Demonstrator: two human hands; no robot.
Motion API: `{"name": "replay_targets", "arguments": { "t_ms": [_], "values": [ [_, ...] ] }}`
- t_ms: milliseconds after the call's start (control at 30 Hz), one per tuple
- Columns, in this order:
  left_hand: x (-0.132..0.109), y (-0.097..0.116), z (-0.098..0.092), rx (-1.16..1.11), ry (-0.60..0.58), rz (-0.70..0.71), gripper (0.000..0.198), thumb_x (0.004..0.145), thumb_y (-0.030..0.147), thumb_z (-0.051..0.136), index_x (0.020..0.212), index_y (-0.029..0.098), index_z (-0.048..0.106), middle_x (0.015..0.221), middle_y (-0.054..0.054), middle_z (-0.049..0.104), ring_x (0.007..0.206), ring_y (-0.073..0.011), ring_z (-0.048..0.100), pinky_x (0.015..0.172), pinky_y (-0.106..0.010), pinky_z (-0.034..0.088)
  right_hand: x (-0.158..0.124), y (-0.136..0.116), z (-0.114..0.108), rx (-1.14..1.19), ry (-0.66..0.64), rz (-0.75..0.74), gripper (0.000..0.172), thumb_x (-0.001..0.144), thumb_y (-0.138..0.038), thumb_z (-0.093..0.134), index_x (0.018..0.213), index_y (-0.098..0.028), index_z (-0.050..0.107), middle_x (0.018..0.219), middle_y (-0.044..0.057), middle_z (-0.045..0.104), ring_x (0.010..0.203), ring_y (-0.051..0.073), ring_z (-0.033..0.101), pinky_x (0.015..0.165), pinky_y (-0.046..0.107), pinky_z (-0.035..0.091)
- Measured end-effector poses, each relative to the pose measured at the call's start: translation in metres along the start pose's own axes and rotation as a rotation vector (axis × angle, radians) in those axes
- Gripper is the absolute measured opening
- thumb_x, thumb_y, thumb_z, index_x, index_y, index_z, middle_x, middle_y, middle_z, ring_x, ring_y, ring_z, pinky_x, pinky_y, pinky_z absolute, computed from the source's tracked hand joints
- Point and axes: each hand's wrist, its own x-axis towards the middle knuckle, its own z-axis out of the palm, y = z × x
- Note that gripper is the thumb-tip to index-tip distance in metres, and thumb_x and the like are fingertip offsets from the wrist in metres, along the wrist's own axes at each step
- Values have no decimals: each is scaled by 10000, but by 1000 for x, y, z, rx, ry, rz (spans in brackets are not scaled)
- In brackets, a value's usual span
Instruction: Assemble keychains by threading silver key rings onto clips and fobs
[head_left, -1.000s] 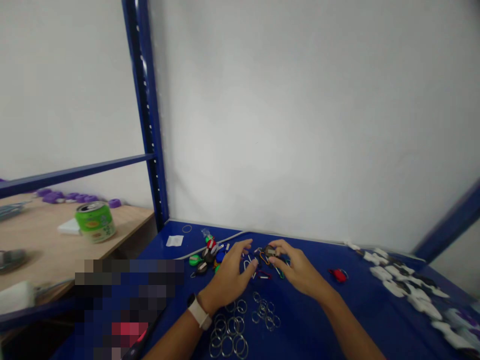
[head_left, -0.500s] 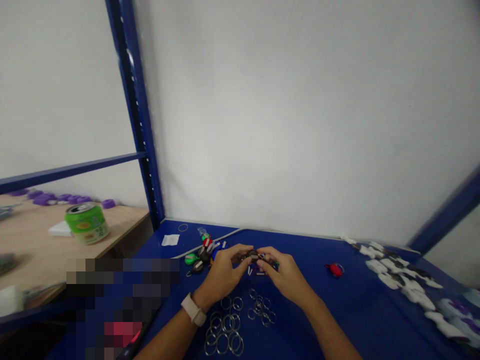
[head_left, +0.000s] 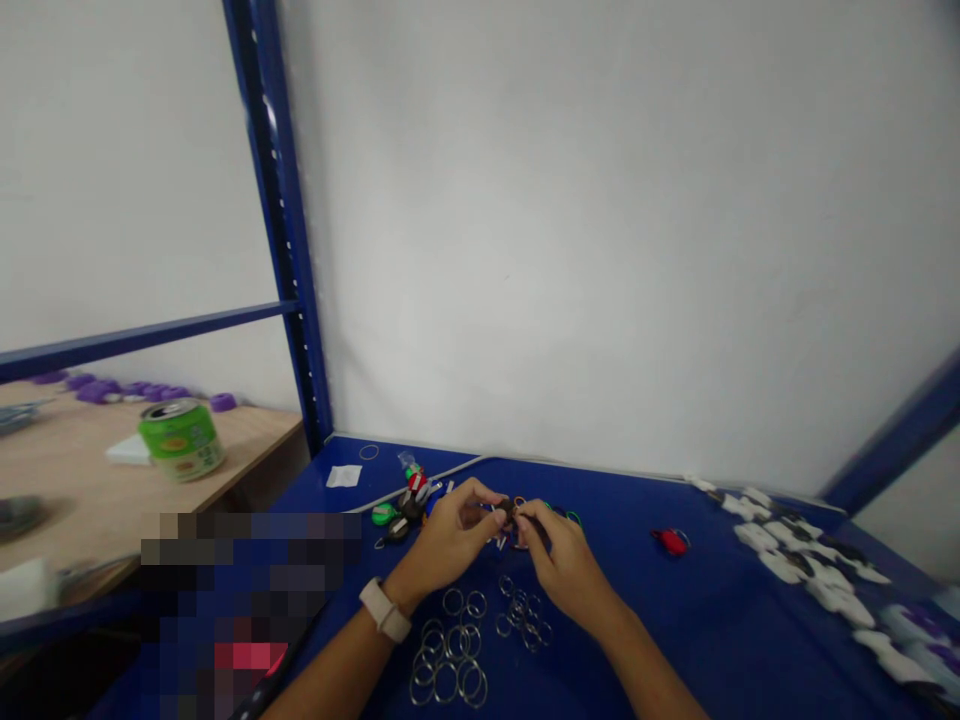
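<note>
Both hands met near the middle of the blue table (head_left: 675, 640), with the small dark piece (head_left: 508, 509) held between them just above the surface. The left hand (head_left: 450, 535), a pale watch (head_left: 385, 610) on its wrist, came in from eight o'clock and its grip pinched the piece between thumb and fingertips. The right hand (head_left: 559, 560) came in from five o'clock and its grip was pressed on the same piece from the other side. The piece was too small and blurred to tell its make, or whether a ring already hung from it. At six o'clock from the hands lay the loose metal rings (head_left: 450, 660), many overlapping. At nine to ten o'clock, just beside the left hand, sat the heap of coloured fobs (head_left: 401, 505). A red fob (head_left: 670, 541) lay apart at three o'clock, with a row of white pieces (head_left: 795, 560) beyond it. A green can (head_left: 181, 438) stood on the wooden table (head_left: 247, 440) well off at nine o'clock. The risk, as I judged it, lay in how little of the piece each grip held. With only fingertip contact, a twist or pull from one hand could flick it loose. It would then drop among the rings or fobs, where it would be hard to pick out.
</note>
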Motion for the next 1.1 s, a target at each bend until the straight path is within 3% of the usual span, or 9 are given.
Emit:
{"name": "replay_targets", "arguments": {
  "t_ms": [167,333,500,733,1000,1100],
  "values": [
    [3,1,-5,-131,-57,-15,292,821,348,754,905,162,544,919,-52,715,834,-171,689,784,-316,515,-2,2,-1,-45,15,-40,193,1018,-243,393,947,-209,570,835,36,659,767,182,620,717,287,453],
    [2,5,-9,-84,-121,-87,467,782,335,789,1181,163,617,1105,-100,709,935,-211,700,884,-376,514,-3,1,-3,-113,-6,-70,172,1012,-202,410,1000,-218,581,910,49,686,830,202,633,770,324,465],
    [0,7,-7,-48,-147,-94,366,806,345,764,1109,156,684,1112,-105,731,1051,-249,677,981,-428,485,-2,0,-5,-223,-7,-167,179,1006,-181,417,996,-216,591,915,59,699,825,218,631,759,346,466],
    [2,9,-4,-33,-127,-29,330,826,359,747,1073,150,681,1033,-99,738,961,-227,689,923,-406,505,0,-3,-6,-363,23,-303,223,1014,-141,385,1020,-184,604,889,79,708,763,218,620,724,348,449],
    [2,8,-2,138,-24,12,299,858,349,685,1086,156,687,933,-69,726,860,-201,668,829,-371,522,0,-3,-8,-417,24,-349,276,1008,-115,358,1024,-171,628,822,76,683,719,207,589,700,350,427],
    [7,3,-11,136,133,78,321,852,372,677,1091,159,672,1013,-88,724,906,-213,672,869,-397,525,-1,-7,-9,-366,26,-341,271,1009,-126,365,977,-178,629,804,72,673,699,203,568,699,348,420]
  ]
}}
